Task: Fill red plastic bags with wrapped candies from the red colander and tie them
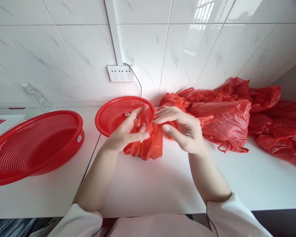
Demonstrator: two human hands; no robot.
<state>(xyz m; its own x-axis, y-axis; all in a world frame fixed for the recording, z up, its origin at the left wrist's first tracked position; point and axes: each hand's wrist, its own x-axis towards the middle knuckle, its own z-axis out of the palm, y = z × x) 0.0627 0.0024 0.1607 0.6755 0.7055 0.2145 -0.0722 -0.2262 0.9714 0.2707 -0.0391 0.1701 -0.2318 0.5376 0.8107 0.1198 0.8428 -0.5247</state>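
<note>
Head view: left hand (128, 131) and right hand (185, 126) curve about a red plastic bag (151, 146), pinch unclear; nearer, white tabletop (155, 187) reaches its edge; perforated basket (110, 115) just beyond.

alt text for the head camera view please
A person's left hand and right hand work at a red plastic bag on a white table. One red basket stands left, a second basket behind; more red bags lie right.
</note>
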